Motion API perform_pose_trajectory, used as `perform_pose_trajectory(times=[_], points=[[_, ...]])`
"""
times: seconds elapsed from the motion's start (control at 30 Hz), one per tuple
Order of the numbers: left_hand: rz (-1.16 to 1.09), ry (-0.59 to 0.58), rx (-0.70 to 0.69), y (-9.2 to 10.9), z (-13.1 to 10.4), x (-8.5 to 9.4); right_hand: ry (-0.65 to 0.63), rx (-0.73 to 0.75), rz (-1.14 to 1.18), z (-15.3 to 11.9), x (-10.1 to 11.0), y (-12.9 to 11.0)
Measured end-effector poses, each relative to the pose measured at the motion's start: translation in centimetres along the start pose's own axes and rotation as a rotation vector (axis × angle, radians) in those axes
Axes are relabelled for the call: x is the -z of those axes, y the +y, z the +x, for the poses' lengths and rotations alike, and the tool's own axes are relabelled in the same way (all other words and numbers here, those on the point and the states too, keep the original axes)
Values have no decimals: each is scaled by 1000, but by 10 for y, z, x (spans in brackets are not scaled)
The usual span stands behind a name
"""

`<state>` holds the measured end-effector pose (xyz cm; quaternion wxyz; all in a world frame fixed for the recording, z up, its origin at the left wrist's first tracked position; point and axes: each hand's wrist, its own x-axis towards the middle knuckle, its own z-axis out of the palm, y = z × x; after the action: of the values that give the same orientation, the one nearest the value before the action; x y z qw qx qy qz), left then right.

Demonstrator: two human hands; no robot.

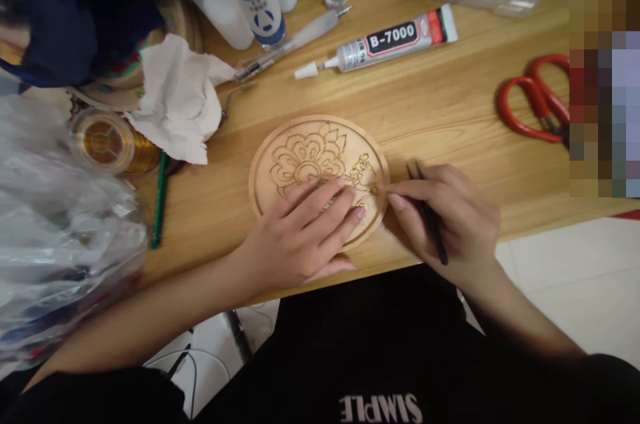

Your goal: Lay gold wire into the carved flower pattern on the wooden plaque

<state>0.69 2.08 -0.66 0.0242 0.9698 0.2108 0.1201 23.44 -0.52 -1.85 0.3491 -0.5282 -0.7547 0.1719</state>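
A round wooden plaque (261, 151) with a raised rim lies at the table's front edge. It bears a carved flower and, on its right part, gold wire outlines. My left hand (313, 231) rests palm down across the plaque's lower part, fingers spread and pointing right, hiding some of the pattern. At the plaque's right rim, my right hand (447, 217) has black tweezers (433, 224) held in it, their tips pointing up and away from the plaque. Its thumb and index fingertips nearly meet beside the gold wire; anything between them is too small to make out.
Behind the plaque lie a B-7000 glue tube (395, 41) and a pen-like tool (300, 37). Crumpled tissue (180, 97), a gold wire spool (107, 141), a green stick (159, 204) and plastic bags (65, 224) are left. Red-handled scissors (525, 107) lie right; bottles (257, 4) stand behind.
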Motion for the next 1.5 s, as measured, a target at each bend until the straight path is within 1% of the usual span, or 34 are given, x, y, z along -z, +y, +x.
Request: perform_pose_trajectory(times=[0.07, 0.1, 0.13, 0.17, 0.23, 0.3, 0.37, 0.53, 0.67, 0.77, 0.93, 1.2, 1.33, 1.5], points=[[-16, -13, 24, 1, -1, -1, 79, -8, -10, 0, 7, -4], [-28, -14, 32, 1, -2, -1, 93, 3, 2, 0, 12, -6], [-43, -18, 37, 1, -2, -2, 70, 21, 29, 0, 16, -8], [-58, -22, 42, 2, -3, -3, 10, 41, 62, 1, 21, -10], [-87, -28, 58, 2, -3, -4, -157, 58, 134, 5, 27, -14], [-112, -26, 74, 2, -4, -5, -291, 42, 200, 10, 31, -16], [-133, -16, 78, 2, -4, -6, -351, 18, 232, 15, 32, -16], [-153, 0, 65, 0, -4, -8, -407, -7, 216, 26, 31, -13], [-148, 0, 68, 1, -4, -10, -408, 40, 203, 29, 29, -11], [-151, -5, 71, 1, -5, -9, -391, 43, 172, 28, 26, -9], [-155, -12, 75, 0, -4, -8, -322, 54, 123, 24, 21, -6], [-173, -11, 80, 0, -3, -8, -329, 56, 113, 24, 20, -3], [-178, -23, 85, 0, -4, -7, -324, 10, 112, 23, 20, -5], [-185, -37, 88, 0, -4, -7, -311, -87, 107, 22, 18, -16]])
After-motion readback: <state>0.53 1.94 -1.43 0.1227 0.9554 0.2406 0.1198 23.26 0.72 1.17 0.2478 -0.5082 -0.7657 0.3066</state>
